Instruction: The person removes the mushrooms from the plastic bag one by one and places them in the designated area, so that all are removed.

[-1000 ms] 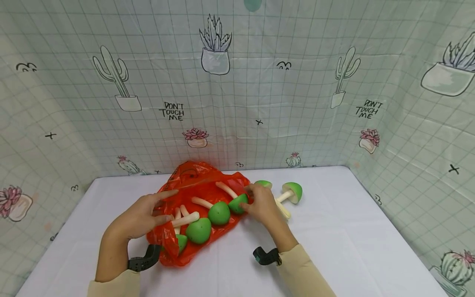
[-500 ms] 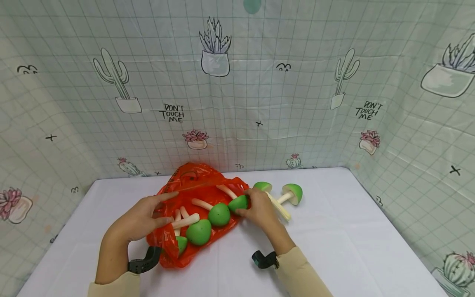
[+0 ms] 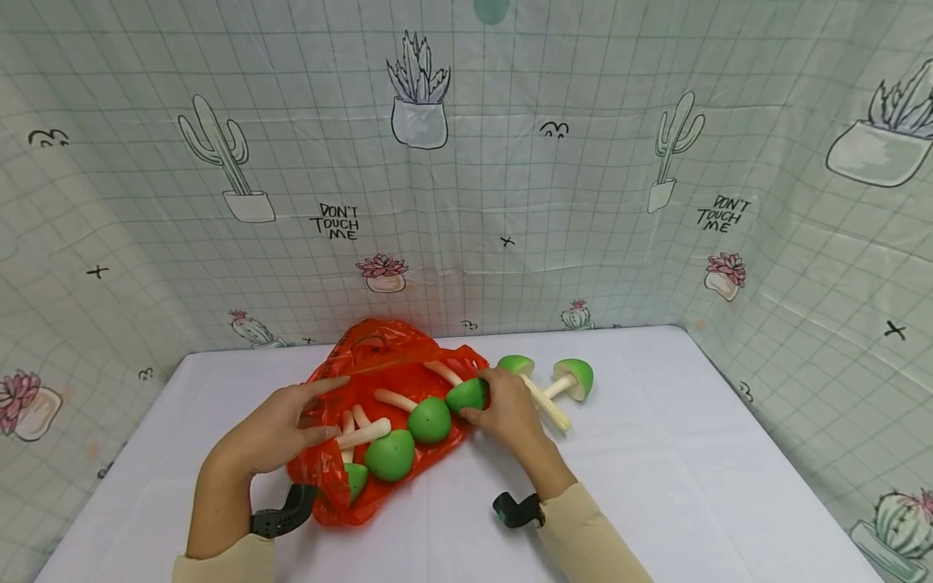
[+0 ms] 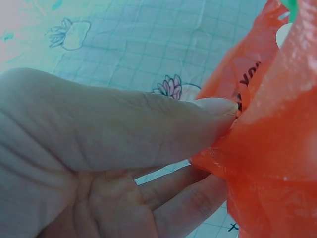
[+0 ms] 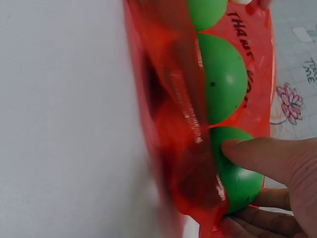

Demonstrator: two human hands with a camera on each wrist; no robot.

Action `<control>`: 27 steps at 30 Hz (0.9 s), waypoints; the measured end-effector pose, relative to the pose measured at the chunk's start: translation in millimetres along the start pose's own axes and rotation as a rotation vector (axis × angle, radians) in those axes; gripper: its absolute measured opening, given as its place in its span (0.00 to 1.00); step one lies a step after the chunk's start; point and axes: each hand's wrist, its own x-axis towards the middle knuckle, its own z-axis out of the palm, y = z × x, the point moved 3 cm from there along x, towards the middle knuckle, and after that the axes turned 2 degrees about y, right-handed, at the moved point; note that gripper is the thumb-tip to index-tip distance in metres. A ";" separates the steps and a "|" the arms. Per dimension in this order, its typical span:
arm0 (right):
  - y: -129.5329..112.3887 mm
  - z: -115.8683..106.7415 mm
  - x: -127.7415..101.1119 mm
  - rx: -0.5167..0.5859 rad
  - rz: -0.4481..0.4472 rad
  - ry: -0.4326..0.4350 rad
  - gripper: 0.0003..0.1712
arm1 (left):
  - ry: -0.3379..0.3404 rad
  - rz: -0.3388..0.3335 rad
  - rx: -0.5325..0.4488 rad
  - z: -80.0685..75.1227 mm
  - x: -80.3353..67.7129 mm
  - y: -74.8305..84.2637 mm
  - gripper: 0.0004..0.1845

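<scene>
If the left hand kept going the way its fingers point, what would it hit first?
The red bag: the left hand already pinches its edge. Beyond that, probably the mushroom stems inside, though depth is unclear.

White desk [image 3: 656,486]. Two loose toy mushrooms [image 3: 561,387] with green caps, lying near the desk's far edge. Backdrop curtain [image 3: 510,186] on three sides: pale green grid, printed cacti, potted succulents, "DON'T TOUCH ME" lettering.

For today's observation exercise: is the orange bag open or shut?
Open: the orange bag lies spread on the table, its mouth gaping, with green mushrooms showing inside.
</scene>
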 end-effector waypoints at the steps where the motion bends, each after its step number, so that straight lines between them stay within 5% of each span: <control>1: -0.5 -1.2 0.1 0.001 -0.003 0.002 0.32 | 0.000 0.001 0.000 0.0 -0.1 0.0 0.34; 19: -16.7 -34.9 0.0 0.057 -0.032 -0.081 0.31 | 0.033 0.002 -0.037 -0.9 -0.7 -1.2 0.35; 27: -20.5 -48.5 -1.0 0.199 -0.074 -0.089 0.27 | 0.039 0.006 -0.014 -1.8 -0.6 -0.9 0.35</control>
